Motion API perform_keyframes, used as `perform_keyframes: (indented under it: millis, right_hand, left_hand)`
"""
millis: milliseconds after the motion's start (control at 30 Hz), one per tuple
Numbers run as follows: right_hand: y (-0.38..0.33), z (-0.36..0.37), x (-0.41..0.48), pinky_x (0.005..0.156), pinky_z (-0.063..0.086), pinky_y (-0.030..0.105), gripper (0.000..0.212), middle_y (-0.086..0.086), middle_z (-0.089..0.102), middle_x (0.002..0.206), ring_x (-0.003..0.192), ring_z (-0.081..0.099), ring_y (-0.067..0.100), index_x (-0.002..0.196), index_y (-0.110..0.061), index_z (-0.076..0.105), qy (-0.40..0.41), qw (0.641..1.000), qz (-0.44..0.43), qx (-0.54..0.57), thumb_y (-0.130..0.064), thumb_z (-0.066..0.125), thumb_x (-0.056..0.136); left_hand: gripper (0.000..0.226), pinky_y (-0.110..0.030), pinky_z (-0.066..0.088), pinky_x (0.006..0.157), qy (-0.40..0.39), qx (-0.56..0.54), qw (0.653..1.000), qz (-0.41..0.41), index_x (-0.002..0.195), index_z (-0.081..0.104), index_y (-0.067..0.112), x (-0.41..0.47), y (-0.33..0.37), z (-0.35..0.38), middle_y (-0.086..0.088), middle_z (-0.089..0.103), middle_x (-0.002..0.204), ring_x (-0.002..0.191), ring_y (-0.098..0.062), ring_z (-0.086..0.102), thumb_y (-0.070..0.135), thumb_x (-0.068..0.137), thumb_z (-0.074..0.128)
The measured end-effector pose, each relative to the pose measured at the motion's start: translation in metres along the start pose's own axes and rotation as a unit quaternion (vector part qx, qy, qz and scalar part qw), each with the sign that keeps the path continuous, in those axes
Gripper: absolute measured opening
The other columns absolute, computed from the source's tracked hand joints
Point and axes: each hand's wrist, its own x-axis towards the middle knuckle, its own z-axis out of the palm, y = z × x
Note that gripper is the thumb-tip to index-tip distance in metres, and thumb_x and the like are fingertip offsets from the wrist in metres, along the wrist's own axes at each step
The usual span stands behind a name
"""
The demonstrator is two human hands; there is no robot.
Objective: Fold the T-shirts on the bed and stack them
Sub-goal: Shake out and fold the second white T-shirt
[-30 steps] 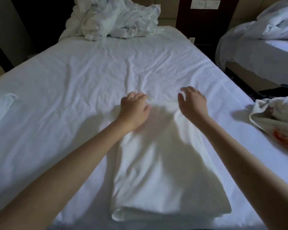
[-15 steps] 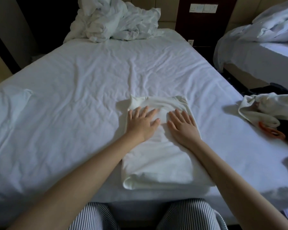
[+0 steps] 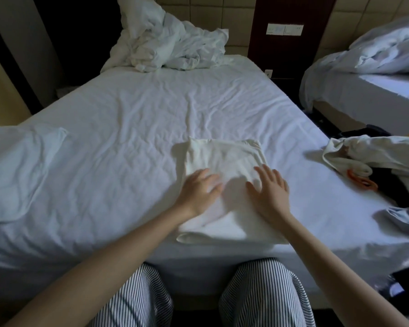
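Your left hand point(image 3: 200, 191) and right hand point(image 3: 270, 192) both lay palm down with fingers straight and a little spread, pinching nothing. They rested side by side on the near half of the folded T-shirt point(image 3: 224, 156), with a gap of cloth between them. The fingertips were slightly blurred, so how firmly they pressed could not be told.

The T-shirt was a white, roughly square bundle. Its far edge reached beyond your fingertips and its near edge lay behind your wrists, close to the near edge of the bed point(image 3: 128, 138). Your wrists and forearms covered part of its near corners.

To the right of your right hand, well apart from it, a loose heap of pale clothes point(image 3: 368, 152) sat at the bed's edge, cut off by the frame. A small orange item point(image 3: 361, 180) showed beside the heap, too small to make out. Far to the left of your left hand lay a flat white cloth point(image 3: 17, 171), hard to identify. Beyond your hands, crumpled white bedding point(image 3: 170, 48) sat at the far end. Your striped trousers point(image 3: 132, 300) showed below your forearms.
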Motion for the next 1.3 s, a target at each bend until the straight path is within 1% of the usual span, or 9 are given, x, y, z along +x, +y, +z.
perform_keyframes:
  millis: [67,167,267,367,600,867,1000,1100,1300]
  right_hand:
    - [0.002,-0.007,0.010,0.106,0.026,0.040,0.062,0.009,0.034,0.147,0.132,0.033,0.033,0.140,-0.015,0.034,-0.018,0.990,0.120,0.066,-0.044,0.053,0.090]
    - [-0.001,-0.017,0.029,0.085,0.046,0.039,0.062,0.019,0.051,0.123,0.106,0.054,0.034,0.126,-0.001,0.042,-0.078,0.937,0.242,0.241,-0.039,0.066,0.082]
    - [-0.008,-0.030,0.039,0.059,0.039,0.030,0.054,0.014,0.054,0.101,0.080,0.053,0.026,0.120,0.003,0.050,-0.111,0.903,0.273,0.313,-0.031,0.068,0.083]
    - [-0.009,-0.034,0.044,0.071,0.041,0.032,0.052,0.011,0.053,0.100,0.089,0.056,0.027,0.116,0.003,0.054,-0.149,0.898,0.293,0.292,-0.031,0.071,0.081]
    - [-0.010,-0.045,0.042,0.097,0.044,0.047,0.052,0.016,0.059,0.113,0.105,0.058,0.032,0.122,0.003,0.054,-0.201,0.831,0.358,0.377,-0.024,0.072,0.082]
    - [-0.036,-0.059,0.042,0.083,0.050,0.044,0.033,0.016,0.060,0.085,0.074,0.058,0.027,0.117,0.007,0.055,-0.198,0.823,0.305,0.438,-0.013,0.060,0.090]
    - [-0.064,-0.057,0.041,0.048,0.053,0.029,0.011,0.015,0.060,0.072,0.063,0.058,0.025,0.089,0.003,0.059,-0.180,0.823,0.268,0.468,-0.008,0.058,0.091]
    - [-0.094,-0.050,0.045,0.060,0.052,0.035,0.010,0.015,0.060,0.070,0.061,0.058,0.025,0.088,0.002,0.058,-0.177,0.821,0.234,0.490,-0.008,0.060,0.090]
    - [-0.178,-0.028,0.045,0.048,0.054,0.029,0.011,0.012,0.059,0.078,0.065,0.058,0.021,0.086,-0.006,0.058,-0.284,0.776,0.186,0.532,-0.006,0.051,0.094]
  left_hand:
    - [0.068,-0.032,0.031,0.105,0.087,-0.073,0.987,-0.111,0.129,0.054,0.012,0.007,-0.003,-0.012,-0.013,0.048,0.136,0.129,-0.030,0.041,0.056,0.077,0.044]
    - [0.069,-0.037,0.040,0.099,0.061,-0.165,0.946,-0.274,0.133,0.038,0.008,0.018,-0.008,-0.029,-0.015,0.046,0.132,0.122,-0.032,0.046,0.037,0.077,0.065]
    - [0.051,-0.032,0.048,0.074,0.063,-0.358,0.873,-0.325,0.119,0.047,-0.002,0.028,-0.005,-0.046,-0.011,0.056,0.109,0.094,-0.026,0.057,0.020,0.080,0.070]
    - [0.008,-0.030,0.048,0.064,-0.013,-0.442,0.820,-0.365,0.083,0.060,0.006,0.027,-0.009,-0.052,-0.009,0.061,0.088,0.069,-0.021,0.057,0.009,0.085,0.067]
    - [0.011,-0.028,0.054,0.056,-0.052,-0.536,0.783,-0.312,0.089,0.062,0.008,0.019,-0.013,-0.056,-0.003,0.070,0.063,0.063,-0.018,0.066,0.011,0.095,0.053]
    - [0.024,-0.023,0.050,0.042,-0.012,-0.540,0.789,-0.294,0.081,0.056,0.005,0.004,-0.021,-0.079,-0.007,0.066,0.060,0.045,-0.014,0.062,-0.001,0.098,0.041]
    - [0.023,-0.022,0.051,0.043,0.022,-0.560,0.779,-0.281,0.083,0.057,0.006,-0.006,-0.032,-0.108,-0.009,0.065,0.068,0.043,-0.011,0.062,-0.002,0.097,0.041]
    - [0.025,-0.020,0.052,0.047,0.038,-0.579,0.770,-0.263,0.083,0.057,0.005,-0.020,-0.045,-0.136,-0.002,0.067,0.054,0.046,-0.009,0.064,-0.001,0.098,0.039]
    - [0.020,-0.030,0.056,0.073,0.011,-0.623,0.747,-0.231,0.115,0.056,0.016,-0.072,-0.097,-0.196,-0.008,0.066,0.102,0.088,-0.020,0.064,0.011,0.099,0.044]
